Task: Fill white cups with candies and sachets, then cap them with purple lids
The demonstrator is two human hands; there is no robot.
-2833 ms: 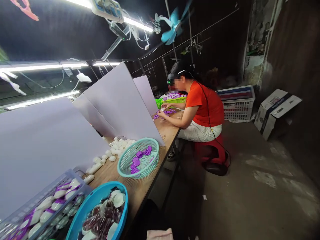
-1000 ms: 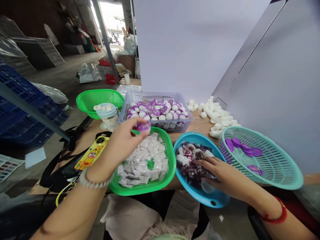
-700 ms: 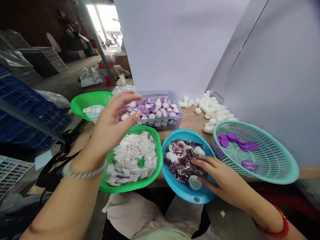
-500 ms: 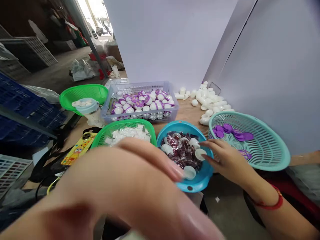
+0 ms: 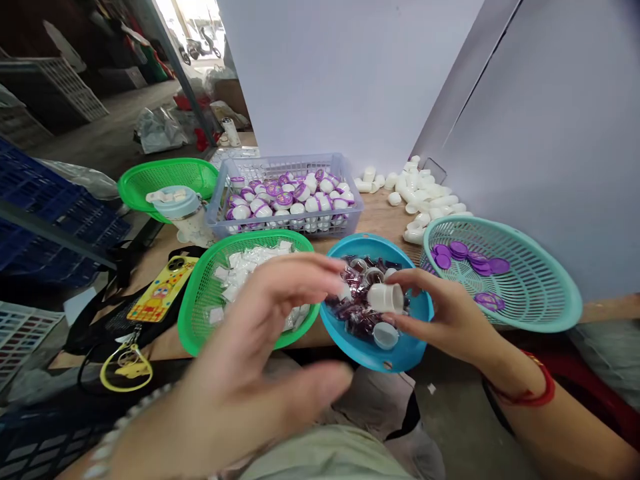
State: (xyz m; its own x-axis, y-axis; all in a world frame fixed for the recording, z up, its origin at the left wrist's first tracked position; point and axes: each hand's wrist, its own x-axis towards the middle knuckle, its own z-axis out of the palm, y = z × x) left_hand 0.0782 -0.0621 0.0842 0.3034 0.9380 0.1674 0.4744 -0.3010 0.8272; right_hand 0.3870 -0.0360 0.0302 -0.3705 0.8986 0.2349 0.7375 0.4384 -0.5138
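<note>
Over the blue basin, my right hand pinches a white cup lying on its side between thumb and fingers. Dark wrapped packets and more white cups, one of them near the front, fill the basin. My left hand, blurred and close to the camera, has its thumb and fingers spread with nothing between them. It is left of the basin, partly in front of a green basket of small white packets.
Behind stands a clear basket of purple-lidded cups. Loose white cups lie at the back right, beside a teal basket with purple lids. A phone, a tumbler and another green basket are at left.
My left hand has drawn back left and its thumb and fingers now show spread apart. My right hand has taken hold of a white cup and tipped it sideways. The view has shifted slightly.
</note>
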